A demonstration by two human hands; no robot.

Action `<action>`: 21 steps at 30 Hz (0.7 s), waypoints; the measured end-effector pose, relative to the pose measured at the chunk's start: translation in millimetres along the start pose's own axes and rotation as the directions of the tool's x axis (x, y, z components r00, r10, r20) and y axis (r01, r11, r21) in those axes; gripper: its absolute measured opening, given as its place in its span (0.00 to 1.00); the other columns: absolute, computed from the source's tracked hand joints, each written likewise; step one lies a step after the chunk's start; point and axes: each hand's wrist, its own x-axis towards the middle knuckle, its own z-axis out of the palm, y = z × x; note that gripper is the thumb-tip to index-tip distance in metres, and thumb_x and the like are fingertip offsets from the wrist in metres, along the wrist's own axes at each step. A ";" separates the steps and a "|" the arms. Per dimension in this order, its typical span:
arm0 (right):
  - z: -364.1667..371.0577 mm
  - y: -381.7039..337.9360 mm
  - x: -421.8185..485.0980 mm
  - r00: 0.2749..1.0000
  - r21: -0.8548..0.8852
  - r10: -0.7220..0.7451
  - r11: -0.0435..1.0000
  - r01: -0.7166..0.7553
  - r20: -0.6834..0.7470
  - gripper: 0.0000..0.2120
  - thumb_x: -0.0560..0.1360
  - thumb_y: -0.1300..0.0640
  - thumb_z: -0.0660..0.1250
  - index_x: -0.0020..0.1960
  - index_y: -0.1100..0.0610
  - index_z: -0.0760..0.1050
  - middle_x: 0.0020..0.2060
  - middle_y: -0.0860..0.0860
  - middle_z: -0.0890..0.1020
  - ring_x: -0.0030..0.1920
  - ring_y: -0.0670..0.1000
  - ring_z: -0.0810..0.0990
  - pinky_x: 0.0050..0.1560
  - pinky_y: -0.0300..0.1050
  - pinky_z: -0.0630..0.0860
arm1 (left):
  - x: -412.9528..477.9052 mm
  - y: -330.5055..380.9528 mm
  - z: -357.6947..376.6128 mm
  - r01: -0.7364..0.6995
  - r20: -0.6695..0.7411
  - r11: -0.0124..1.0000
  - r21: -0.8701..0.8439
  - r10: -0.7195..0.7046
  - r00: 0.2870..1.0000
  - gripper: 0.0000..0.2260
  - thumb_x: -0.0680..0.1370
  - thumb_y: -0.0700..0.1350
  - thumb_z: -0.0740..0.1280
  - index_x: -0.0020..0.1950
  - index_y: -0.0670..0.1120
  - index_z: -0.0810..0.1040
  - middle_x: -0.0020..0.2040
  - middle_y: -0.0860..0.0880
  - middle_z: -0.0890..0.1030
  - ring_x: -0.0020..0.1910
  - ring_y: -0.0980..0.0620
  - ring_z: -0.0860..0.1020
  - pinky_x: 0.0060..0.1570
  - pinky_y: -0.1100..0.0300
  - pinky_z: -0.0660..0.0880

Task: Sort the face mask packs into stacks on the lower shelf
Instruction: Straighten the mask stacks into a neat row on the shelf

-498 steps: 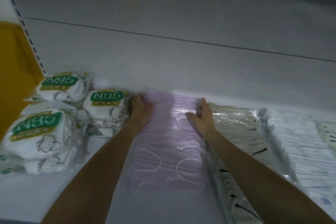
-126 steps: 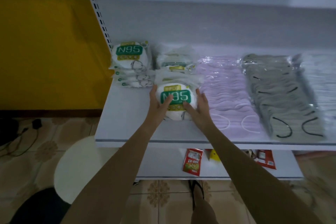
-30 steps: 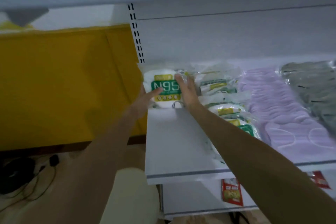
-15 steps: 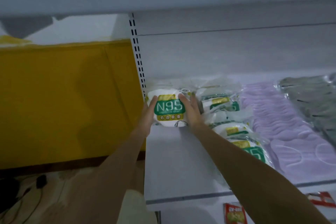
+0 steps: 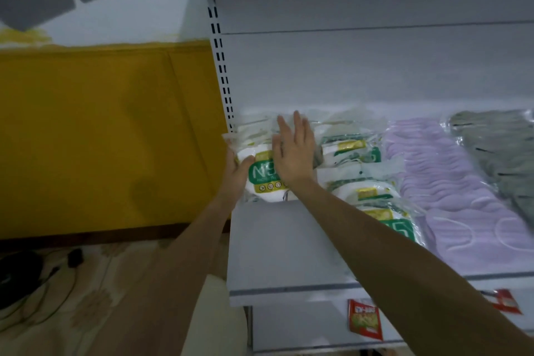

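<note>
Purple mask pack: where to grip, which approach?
I'd grip the near short end of the purple mask pack, from the shelf front. It lies flat, lengthwise front to back, hemmed by N95 packs on the left and a grey pack on the right.

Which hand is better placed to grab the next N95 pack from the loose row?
Probably the right hand: its fingers are straight, gripping nothing, and the loose row of N95 packs lies just right of it. The left hand grips the corner pack at the left edge of the shelf.
</note>
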 end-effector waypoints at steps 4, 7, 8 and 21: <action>5.4 13.6 -10.7 0.958 -0.071 0.075 0.996 -0.058 0.277 0.24 0.82 0.47 0.46 0.76 0.52 0.53 0.77 0.55 0.48 0.76 0.55 0.44 0.75 0.53 0.41 | -10.4 -1.5 -0.1 -0.017 0.024 1.000 -0.017 0.018 1.000 0.35 0.78 0.32 0.60 0.77 0.55 0.45 0.73 0.46 0.63 0.63 0.45 0.72 0.47 0.60 0.79; -9.5 11.6 -9.4 0.989 -0.011 0.039 0.999 -0.038 0.146 0.26 0.81 0.47 0.51 0.77 0.51 0.49 0.77 0.54 0.46 0.76 0.55 0.42 0.73 0.50 0.40 | -7.1 10.6 2.5 0.015 0.018 0.997 -0.078 -0.014 1.000 0.33 0.79 0.35 0.60 0.76 0.57 0.49 0.69 0.50 0.65 0.56 0.47 0.77 0.41 0.60 0.80; -13.0 10.7 -7.5 0.988 -0.018 0.045 0.999 -0.043 0.147 0.26 0.81 0.48 0.51 0.77 0.51 0.48 0.77 0.53 0.46 0.76 0.55 0.43 0.73 0.50 0.40 | -4.8 11.8 4.1 0.037 0.009 0.994 -0.102 -0.036 0.999 0.30 0.80 0.37 0.60 0.76 0.57 0.52 0.68 0.49 0.67 0.53 0.47 0.78 0.40 0.59 0.80; -24.2 7.6 33.6 0.921 0.324 0.265 0.878 -0.353 0.285 0.25 0.80 0.45 0.52 0.76 0.51 0.55 0.74 0.55 0.60 0.73 0.57 0.60 0.72 0.56 0.58 | 11.7 5.0 -8.1 0.137 -0.019 0.979 -0.148 -0.142 0.990 0.24 0.79 0.63 0.54 0.61 0.47 0.75 0.51 0.48 0.83 0.53 0.48 0.81 0.49 0.55 0.79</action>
